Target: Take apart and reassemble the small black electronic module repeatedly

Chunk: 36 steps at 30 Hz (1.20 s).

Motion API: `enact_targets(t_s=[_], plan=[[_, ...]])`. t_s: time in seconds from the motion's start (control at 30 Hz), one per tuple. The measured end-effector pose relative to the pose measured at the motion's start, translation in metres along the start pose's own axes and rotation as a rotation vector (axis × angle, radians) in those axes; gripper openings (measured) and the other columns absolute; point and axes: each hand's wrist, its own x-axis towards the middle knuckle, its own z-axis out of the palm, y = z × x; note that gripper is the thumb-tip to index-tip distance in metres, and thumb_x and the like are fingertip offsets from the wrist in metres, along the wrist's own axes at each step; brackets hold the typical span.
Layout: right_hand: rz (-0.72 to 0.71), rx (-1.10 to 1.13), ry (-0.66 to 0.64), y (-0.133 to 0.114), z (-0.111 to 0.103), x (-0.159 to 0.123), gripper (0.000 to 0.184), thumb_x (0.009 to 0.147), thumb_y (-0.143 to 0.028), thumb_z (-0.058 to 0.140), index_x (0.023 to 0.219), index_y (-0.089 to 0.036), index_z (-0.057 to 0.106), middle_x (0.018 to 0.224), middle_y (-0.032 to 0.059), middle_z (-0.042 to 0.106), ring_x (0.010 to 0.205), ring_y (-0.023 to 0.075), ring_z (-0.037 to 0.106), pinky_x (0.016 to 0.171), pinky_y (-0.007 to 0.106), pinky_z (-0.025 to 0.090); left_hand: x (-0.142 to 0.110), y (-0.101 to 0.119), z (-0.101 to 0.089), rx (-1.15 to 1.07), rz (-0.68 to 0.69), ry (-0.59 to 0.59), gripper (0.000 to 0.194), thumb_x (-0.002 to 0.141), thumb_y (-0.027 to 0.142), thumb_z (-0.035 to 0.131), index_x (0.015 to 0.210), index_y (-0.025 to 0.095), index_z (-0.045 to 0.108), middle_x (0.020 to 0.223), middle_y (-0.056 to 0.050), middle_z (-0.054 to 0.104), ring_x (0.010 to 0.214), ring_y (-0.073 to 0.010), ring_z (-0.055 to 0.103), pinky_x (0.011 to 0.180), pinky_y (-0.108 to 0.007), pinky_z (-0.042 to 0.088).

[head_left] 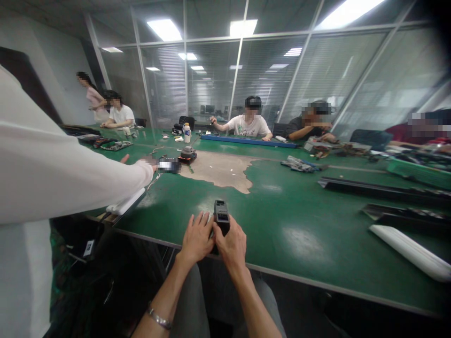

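A small black device (221,215) with a grey top face stands upright near the front edge of the green table (289,225). My right hand (231,244) is wrapped around its lower part from the right. My left hand (196,237) rests against its left side, fingers stretched forward on the table and slightly apart. A metal bracelet (159,319) sits on my left wrist.
A person in a white sleeve (66,178) reaches in from the left toward a black and orange gadget (186,155). Several people sit at the far side. Long black strips (380,190), a white bar (408,251) and a blue strip (252,141) lie on the table.
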Motion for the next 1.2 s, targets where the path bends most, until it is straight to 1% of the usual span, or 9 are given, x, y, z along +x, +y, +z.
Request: enact_targets(t_s=[0.13, 0.23, 0.4, 0.5, 0.63, 0.8, 0.9, 1.0, 1.2], plan=[[-0.011, 0.025, 0.019, -0.009, -0.009, 0.007, 0.036, 0.089, -0.043, 0.052, 0.114, -0.018, 0.061, 0.105, 0.0100, 0.069, 0.100, 0.0239, 0.062, 0.088, 0.034, 0.042, -0.001, -0.001, 0.000, -0.007, 0.005, -0.001, 0.056, 0.099, 0.050, 0.040, 0.149, 0.025, 0.039, 0.157, -0.008, 0.036, 0.146, -0.0300, 0.027, 0.119, -0.055, 0.019], [-0.009, 0.032, 0.053, -0.013, -0.015, 0.012, 0.038, 0.088, -0.043, 0.053, 0.116, -0.017, 0.061, 0.107, 0.0105, 0.069, 0.100, 0.0247, 0.062, 0.089, 0.035, 0.043, -0.001, 0.000, 0.000, -0.007, 0.006, 0.005, 0.057, 0.099, 0.052, 0.038, 0.150, 0.025, 0.038, 0.157, -0.008, 0.037, 0.146, -0.0301, 0.027, 0.118, -0.055, 0.020], [-0.014, 0.045, 0.105, -0.014, -0.027, 0.018, 0.044, 0.087, -0.044, 0.054, 0.120, -0.016, 0.060, 0.110, 0.0116, 0.069, 0.102, 0.0253, 0.063, 0.091, 0.035, 0.043, 0.000, 0.003, 0.000, 0.005, -0.005, 0.013, 0.056, 0.100, 0.054, 0.037, 0.150, 0.028, 0.038, 0.156, -0.007, 0.039, 0.146, -0.0300, 0.027, 0.118, -0.055, 0.020], [-0.021, 0.036, 0.139, -0.010, -0.036, 0.020, 0.045, 0.087, -0.045, 0.055, 0.122, -0.017, 0.059, 0.113, 0.0107, 0.068, 0.102, 0.0237, 0.063, 0.091, 0.033, 0.044, 0.001, 0.004, 0.001, 0.013, -0.007, 0.014, 0.056, 0.099, 0.055, 0.038, 0.148, 0.028, 0.040, 0.155, -0.008, 0.040, 0.145, -0.0304, 0.028, 0.118, -0.056, 0.019], [-0.007, 0.002, 0.172, 0.003, -0.047, 0.021, 0.046, 0.087, -0.046, 0.055, 0.122, -0.017, 0.059, 0.113, 0.0112, 0.069, 0.102, 0.0238, 0.064, 0.091, 0.033, 0.044, 0.001, 0.004, 0.000, 0.013, -0.001, 0.019, 0.055, 0.099, 0.056, 0.038, 0.146, 0.027, 0.044, 0.155, -0.008, 0.040, 0.145, -0.0300, 0.028, 0.118, -0.055, 0.019], [0.047, -0.073, 0.180, 0.033, -0.052, 0.018, 0.049, 0.087, -0.047, 0.053, 0.126, -0.017, 0.057, 0.113, 0.0119, 0.068, 0.105, 0.0245, 0.063, 0.092, 0.034, 0.044, 0.000, 0.005, -0.001, 0.018, -0.007, 0.016, 0.055, 0.100, 0.057, 0.037, 0.145, 0.027, 0.045, 0.155, -0.008, 0.040, 0.145, -0.0299, 0.029, 0.118, -0.055, 0.021], [0.069, -0.106, 0.154, 0.051, -0.049, 0.014, 0.049, 0.087, -0.047, 0.053, 0.124, -0.017, 0.057, 0.111, 0.0119, 0.069, 0.103, 0.0247, 0.063, 0.090, 0.034, 0.044, 0.000, 0.006, -0.001, 0.022, -0.009, 0.019, 0.054, 0.101, 0.055, 0.034, 0.145, 0.027, 0.045, 0.155, -0.007, 0.040, 0.145, -0.0294, 0.029, 0.118, -0.055, 0.020], [0.088, -0.121, 0.114, 0.064, -0.044, 0.010, 0.048, 0.087, -0.047, 0.051, 0.123, -0.017, 0.058, 0.110, 0.0114, 0.069, 0.100, 0.0254, 0.064, 0.088, 0.035, 0.044, -0.001, 0.007, -0.002, 0.022, -0.006, 0.025, 0.053, 0.102, 0.054, 0.031, 0.146, 0.028, 0.044, 0.154, -0.007, 0.041, 0.144, -0.0292, 0.030, 0.117, -0.054, 0.022], [0.094, -0.177, 0.100, 0.076, -0.034, 0.004, 0.050, 0.086, -0.046, 0.053, 0.124, -0.015, 0.056, 0.114, 0.0137, 0.067, 0.104, 0.0273, 0.062, 0.092, 0.038, 0.042, 0.000, 0.007, -0.004, 0.021, -0.001, 0.026, 0.053, 0.102, 0.055, 0.029, 0.146, 0.028, 0.044, 0.154, -0.007, 0.042, 0.144, -0.0288, 0.030, 0.117, -0.053, 0.022]])
